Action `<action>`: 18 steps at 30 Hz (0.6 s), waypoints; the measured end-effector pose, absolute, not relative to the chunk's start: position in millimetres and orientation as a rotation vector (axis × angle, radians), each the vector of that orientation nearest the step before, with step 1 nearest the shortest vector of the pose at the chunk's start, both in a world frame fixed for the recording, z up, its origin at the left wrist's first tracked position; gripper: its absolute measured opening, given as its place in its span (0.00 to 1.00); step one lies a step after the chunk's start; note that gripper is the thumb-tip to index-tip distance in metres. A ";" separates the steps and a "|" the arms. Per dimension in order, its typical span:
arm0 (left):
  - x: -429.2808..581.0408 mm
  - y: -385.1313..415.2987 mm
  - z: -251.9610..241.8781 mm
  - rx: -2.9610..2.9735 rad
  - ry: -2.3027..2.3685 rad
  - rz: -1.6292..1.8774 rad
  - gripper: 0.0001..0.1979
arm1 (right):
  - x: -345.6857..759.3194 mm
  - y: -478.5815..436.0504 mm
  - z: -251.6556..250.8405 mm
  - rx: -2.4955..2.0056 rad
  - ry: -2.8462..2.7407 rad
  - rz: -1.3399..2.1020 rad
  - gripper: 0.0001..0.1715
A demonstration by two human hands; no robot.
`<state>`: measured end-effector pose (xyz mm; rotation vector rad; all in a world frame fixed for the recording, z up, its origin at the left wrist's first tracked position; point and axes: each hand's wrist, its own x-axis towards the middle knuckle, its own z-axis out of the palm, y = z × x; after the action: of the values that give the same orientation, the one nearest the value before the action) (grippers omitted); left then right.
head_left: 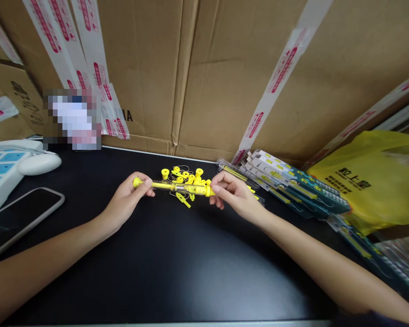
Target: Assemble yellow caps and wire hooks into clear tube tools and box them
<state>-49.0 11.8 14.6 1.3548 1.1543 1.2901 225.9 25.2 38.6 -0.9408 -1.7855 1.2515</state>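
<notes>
I hold a slim yellow and clear tube (173,186) level above the black tabletop (177,259), one end in each hand. My left hand (127,200) is closed on the left end, where a yellow cap sticks out. My right hand (230,193) pinches the right end with its fingertips. Just behind the tube lies a small heap of yellow plastic caps and clips (186,176) with thin wire loops among them.
A fanned stack of packaged cards (286,181) lies right of the hands, beside a yellow plastic bag (375,181). At the left are a phone (20,218), a white power strip (0,175) and a white mouse (39,163). Taped cardboard boxes (207,68) wall the back.
</notes>
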 end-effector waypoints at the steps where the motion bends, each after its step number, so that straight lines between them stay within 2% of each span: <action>1: -49.1 12.0 14.1 1.355 1.157 1.293 0.15 | 225.5 25.2 38.6 -0.942 -1.779 1.266 0.15; 7: -50.0 12.8 12.5 1.346 1.156 1.317 0.14 | 225.6 25.9 37.6 -0.901 -1.742 1.361 0.17; 18: -48.6 11.0 15.1 1.339 1.145 1.308 0.15 | 223.4 24.2 37.9 -0.967 -1.744 1.316 0.16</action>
<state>-48.6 11.0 15.1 1.3394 1.1448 1.3081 223.4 24.2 37.9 -0.9673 -1.7439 1.3160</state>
